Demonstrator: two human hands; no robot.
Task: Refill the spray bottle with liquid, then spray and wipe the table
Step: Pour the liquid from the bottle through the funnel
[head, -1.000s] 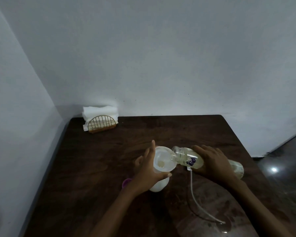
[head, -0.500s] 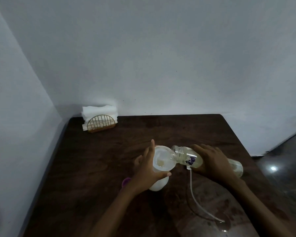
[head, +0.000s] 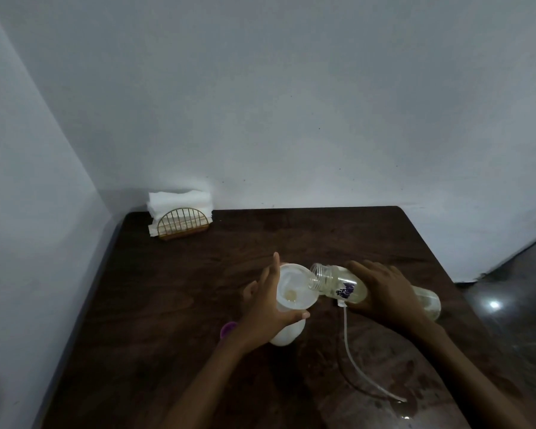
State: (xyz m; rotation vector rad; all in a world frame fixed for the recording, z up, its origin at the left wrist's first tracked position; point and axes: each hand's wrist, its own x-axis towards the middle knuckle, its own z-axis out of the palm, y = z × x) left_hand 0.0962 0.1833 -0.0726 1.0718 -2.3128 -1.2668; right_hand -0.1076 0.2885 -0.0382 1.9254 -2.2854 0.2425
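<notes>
Now the dark, wet worktop [head: 174, 305] sits in a corner of pale walls [head: 291, 119]. Left hand [head: 265, 314] fingers wrap the white cup [head: 294, 292]; right hand [head: 387, 295] fingers grip the bottle [head: 338, 281] tipped over that cup.

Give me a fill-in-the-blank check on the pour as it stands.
1. The right hand holds the clear bottle tilted, its open mouth over the white ____.
2. The left hand grips that vessel; beside its wrist lies a ____ cap.
3. The thin tube lies on the table, nearer the ____ forearm.
4. The napkin holder stands at the table's far ____ corner.
Missing: cup; purple; right; left.
</notes>
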